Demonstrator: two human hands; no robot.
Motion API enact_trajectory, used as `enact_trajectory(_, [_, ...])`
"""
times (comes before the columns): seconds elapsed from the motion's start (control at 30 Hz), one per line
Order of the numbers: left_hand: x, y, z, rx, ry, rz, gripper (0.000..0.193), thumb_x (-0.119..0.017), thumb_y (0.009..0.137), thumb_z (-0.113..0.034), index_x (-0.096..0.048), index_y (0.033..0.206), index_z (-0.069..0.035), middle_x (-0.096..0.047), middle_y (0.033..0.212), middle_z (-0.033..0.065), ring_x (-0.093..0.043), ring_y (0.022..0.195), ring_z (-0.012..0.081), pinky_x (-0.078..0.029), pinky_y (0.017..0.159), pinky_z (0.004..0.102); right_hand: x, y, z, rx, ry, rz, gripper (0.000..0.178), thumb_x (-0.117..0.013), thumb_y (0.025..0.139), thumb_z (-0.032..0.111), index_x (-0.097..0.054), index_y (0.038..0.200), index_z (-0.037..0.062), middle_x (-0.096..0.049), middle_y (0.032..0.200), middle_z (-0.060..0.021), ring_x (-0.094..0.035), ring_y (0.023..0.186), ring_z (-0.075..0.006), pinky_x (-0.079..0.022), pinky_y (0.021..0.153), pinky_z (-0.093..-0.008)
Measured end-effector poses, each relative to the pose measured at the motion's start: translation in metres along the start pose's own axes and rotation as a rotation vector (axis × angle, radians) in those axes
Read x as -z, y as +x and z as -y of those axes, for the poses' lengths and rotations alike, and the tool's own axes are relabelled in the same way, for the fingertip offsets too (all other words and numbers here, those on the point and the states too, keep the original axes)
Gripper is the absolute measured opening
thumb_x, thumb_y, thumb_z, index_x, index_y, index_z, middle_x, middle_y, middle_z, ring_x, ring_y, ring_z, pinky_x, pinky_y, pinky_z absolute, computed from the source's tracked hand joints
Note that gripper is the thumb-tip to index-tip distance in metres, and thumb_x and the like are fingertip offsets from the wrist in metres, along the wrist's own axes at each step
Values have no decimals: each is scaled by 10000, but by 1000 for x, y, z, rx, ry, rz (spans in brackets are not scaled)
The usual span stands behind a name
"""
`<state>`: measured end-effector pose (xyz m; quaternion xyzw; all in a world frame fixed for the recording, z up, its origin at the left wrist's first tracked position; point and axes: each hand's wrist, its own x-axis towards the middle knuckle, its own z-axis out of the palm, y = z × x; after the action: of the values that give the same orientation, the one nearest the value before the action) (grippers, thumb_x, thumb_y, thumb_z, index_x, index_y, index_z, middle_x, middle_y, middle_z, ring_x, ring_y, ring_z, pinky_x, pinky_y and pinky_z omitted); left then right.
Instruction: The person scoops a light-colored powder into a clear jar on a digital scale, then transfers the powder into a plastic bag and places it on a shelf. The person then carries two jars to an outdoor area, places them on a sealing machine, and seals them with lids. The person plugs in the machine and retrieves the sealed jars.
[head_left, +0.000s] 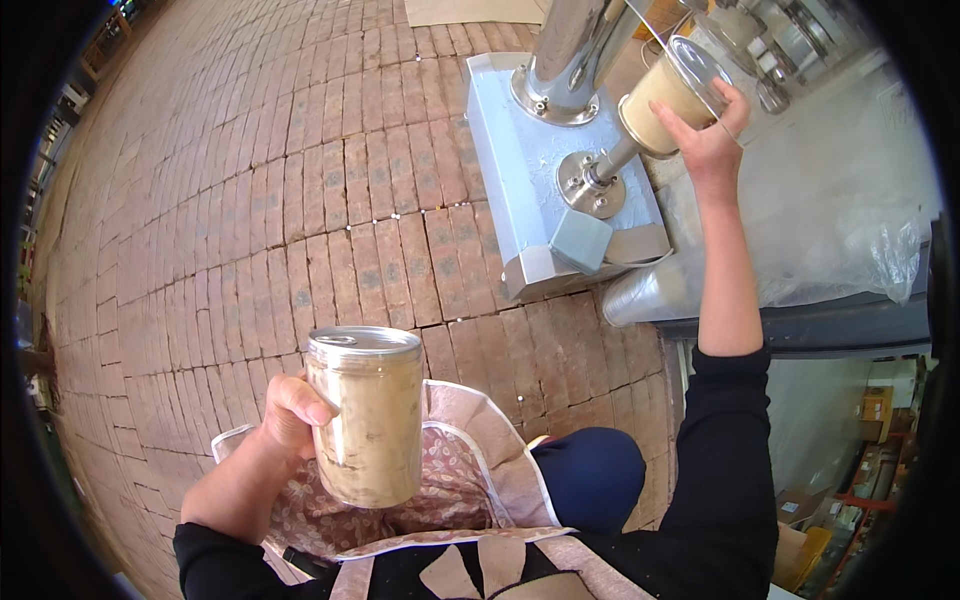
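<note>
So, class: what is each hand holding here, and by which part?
The left hand grips a sealed clear can of beige filling by its side wall. The right hand holds a second clear can, tilted, also around its side.

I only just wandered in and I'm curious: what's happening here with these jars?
A person in a patterned apron is handling two clear jars of beige paste. The left hand holds a sealed jar, with a metal lid, upright near the body. The right hand reaches out and holds a second jar, tilted, against the post of a silver machine standing on the brick floor.
</note>
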<state>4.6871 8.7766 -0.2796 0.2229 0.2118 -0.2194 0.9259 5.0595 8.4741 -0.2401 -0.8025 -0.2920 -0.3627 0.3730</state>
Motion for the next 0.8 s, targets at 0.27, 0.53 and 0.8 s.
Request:
enact_trajectory(0.27, [-6, -15, 7, 88, -21, 15, 863, -659, 450, -170, -454, 1251, 79, -576, 1155, 237, -587, 1005, 375, -457, 907, 464, 34, 21, -5, 282, -69, 124, 473, -773, 725, 207, -545, 1096, 24, -586, 1052, -147, -585, 939, -291, -452, 849, -365])
enact_trajectory(0.53, [-11, -21, 6, -10, 10, -9, 839, -697, 411, -94, -487, 1198, 108, -601, 1111, 216, -596, 986, 321, -456, 908, 415, 47, 24, 2, 289, -189, 172, 280, -634, 858, 188, -559, 1066, 16, -596, 1058, -120, -553, 1005, -240, -401, 916, -336])
enact_trajectory(0.8, [-13, -16, 0, -80, 145, 119, 861, -763, 383, -41, -494, 1191, 83, -606, 1105, 175, -563, 1036, 263, -410, 941, 350, 5, -159, 20, 54, -286, 437, 318, -487, 921, 179, -526, 1172, -14, -584, 1137, -225, -543, 1057, -357, -381, 969, -409])
